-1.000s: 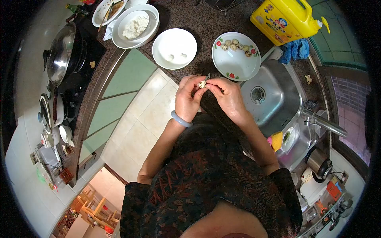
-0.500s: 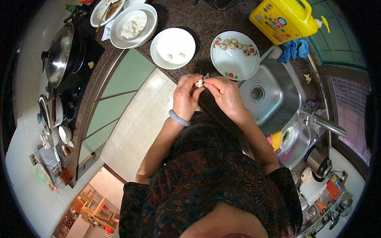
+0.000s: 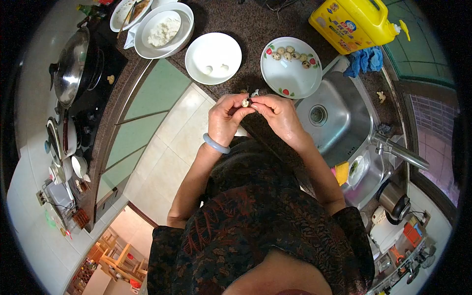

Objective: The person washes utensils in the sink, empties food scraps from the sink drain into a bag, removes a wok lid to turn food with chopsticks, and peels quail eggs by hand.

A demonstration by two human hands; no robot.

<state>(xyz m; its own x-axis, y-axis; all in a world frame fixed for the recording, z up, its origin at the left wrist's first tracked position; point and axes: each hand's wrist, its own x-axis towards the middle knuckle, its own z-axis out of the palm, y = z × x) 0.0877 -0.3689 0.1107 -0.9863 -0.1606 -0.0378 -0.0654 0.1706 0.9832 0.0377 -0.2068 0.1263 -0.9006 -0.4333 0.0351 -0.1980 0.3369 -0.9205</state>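
Observation:
A small speckled quail egg (image 3: 245, 103) is pinched between the thumb and fingers of my left hand (image 3: 223, 118), which wears a pale bracelet. My right hand (image 3: 281, 115) has its thumb and forefinger closed against the egg's right side. Bits of shell (image 3: 254, 92) lie on the counter just beyond my fingertips. A white bowl (image 3: 196, 51) ahead on the left has two peeled eggs (image 3: 216, 69) in it. Ahead on the right, a bowl with a red-flower pattern (image 3: 275, 81) contains several speckled unpeeled quail eggs (image 3: 290, 55).
A steel sink (image 3: 351, 115) with a faucet (image 3: 403, 153) is on the right. Behind it stand a yellow jug (image 3: 344, 29) and a blue cloth (image 3: 365, 61). Nested bowls with white food (image 3: 163, 33) and a wok (image 3: 72, 69) are to the left.
The egg has turned in my fingers, showing more speckled shell and a dark spot near my right fingertips. My left hand has shifted slightly left.

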